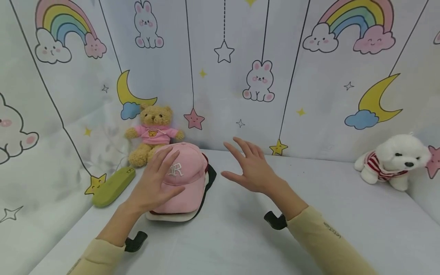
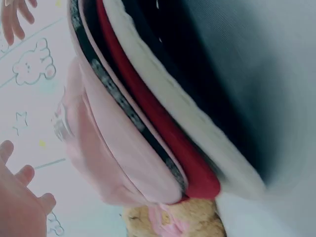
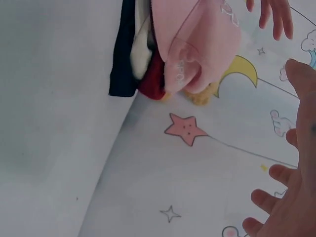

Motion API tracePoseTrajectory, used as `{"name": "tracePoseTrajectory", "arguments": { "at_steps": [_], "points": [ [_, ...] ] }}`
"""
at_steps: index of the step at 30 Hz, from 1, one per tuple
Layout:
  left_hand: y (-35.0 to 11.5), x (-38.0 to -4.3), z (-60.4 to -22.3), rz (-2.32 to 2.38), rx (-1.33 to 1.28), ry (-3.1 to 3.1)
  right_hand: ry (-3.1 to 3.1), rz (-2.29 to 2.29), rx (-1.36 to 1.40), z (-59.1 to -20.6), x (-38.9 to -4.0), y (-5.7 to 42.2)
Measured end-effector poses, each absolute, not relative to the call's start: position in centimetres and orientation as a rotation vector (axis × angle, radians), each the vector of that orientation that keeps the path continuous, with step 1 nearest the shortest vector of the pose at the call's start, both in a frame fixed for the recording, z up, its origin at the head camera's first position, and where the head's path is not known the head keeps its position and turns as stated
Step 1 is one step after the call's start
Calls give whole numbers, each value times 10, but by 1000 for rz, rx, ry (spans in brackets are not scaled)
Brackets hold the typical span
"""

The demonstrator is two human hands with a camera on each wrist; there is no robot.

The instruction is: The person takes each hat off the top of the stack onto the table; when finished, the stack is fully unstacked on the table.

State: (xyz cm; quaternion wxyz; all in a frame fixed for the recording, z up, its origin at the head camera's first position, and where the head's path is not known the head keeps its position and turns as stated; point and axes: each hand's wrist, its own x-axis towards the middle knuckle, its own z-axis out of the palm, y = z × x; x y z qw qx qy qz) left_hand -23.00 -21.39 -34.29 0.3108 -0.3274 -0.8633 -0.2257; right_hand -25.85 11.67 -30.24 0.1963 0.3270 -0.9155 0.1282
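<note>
A pink baseball cap (image 1: pixel 188 168) with a white letter on its front tops a stack of caps on the table. Under it the left wrist view shows a red cap (image 2: pixel 163 133), a cream one (image 2: pixel 217 153) and a dark one (image 2: pixel 197 94). My left hand (image 1: pixel 152 185) is raised in front of the stack's left side, fingers extended and thumb apart; whether it touches the pink cap cannot be told from the head view. To the right of the stack my right hand (image 1: pixel 252 168) hovers over the table, fingers spread, holding nothing.
A teddy bear (image 1: pixel 154 133) in a pink top sits behind the caps. Left of them lies a green elongated case (image 1: pixel 114 188). A white plush dog (image 1: pixel 395 160) in a striped top stands at the far right. A patterned cloth (image 1: pixel 223 88) hangs behind the white table (image 1: pixel 220 244).
</note>
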Motion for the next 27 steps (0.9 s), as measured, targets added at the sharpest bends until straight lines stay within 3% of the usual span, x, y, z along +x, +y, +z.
{"name": "tracePoseTrajectory", "arguments": {
  "at_steps": [27],
  "points": [
    [-263, -238, -380, -1118, -470, -2383, -2649, 667, 835, -315, -299, 50]
  ]
}}
